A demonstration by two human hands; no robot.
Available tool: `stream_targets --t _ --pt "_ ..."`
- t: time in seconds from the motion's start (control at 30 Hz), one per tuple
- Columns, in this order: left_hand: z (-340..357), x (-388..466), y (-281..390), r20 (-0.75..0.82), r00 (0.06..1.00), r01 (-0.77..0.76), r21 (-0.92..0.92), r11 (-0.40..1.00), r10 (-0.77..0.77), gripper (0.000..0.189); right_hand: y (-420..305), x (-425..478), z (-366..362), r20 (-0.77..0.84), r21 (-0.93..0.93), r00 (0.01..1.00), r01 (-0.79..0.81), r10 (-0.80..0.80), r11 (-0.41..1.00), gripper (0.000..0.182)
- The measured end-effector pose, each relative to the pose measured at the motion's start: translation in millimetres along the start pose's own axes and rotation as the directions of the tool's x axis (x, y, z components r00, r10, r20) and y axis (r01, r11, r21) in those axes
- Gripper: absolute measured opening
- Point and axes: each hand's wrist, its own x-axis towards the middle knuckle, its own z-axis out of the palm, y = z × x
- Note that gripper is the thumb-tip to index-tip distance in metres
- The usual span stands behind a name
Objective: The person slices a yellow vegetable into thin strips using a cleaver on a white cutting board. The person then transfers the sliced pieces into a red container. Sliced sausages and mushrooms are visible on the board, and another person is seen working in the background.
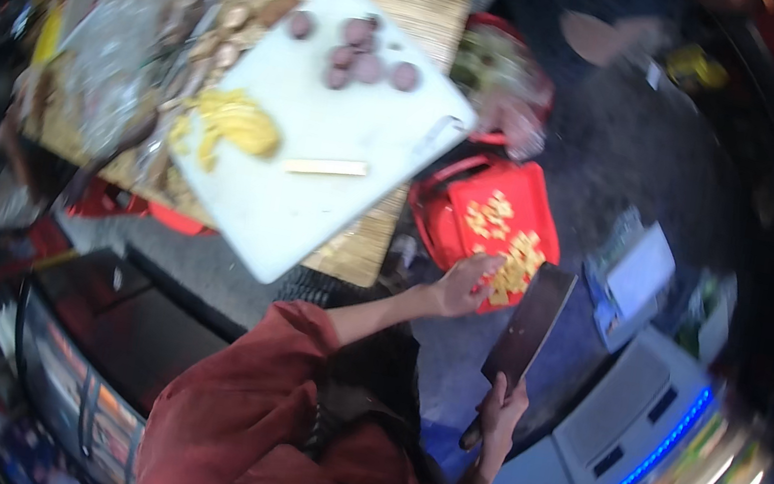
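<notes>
My right hand (505,409) grips the handle of a dark-bladed cleaver (534,319), its blade pointing away from me beside the red plastic tray (547,191). My left hand (463,286) reaches over the tray's near side, fingers apart, close to small yellow cut pieces (522,260) lying in it. Blur hides whether the fingers touch them. On the table, a white cutting board (313,230) carries a yellow peeled heap (242,124), a pale stick-shaped piece (327,167) and several round purplish pieces (367,68).
The board's corner overhangs the wooden table (354,256). Clear plastic bags (117,55) and brownish produce (230,35) crowd the table's left side. Behind the tray stands a red container of bagged greens (498,69). Grey cabinets (622,409) with a blue light strip flank my right.
</notes>
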Motion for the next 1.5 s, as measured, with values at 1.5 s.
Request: stream_targets --t 1.5 --pt "-253 -131 122 -0.731 0.636 0.577 0.236 0.782 -0.249 0.079 -204 8 170 0.773 -0.12 0.339 0.909 -0.537 0.4 0.015"
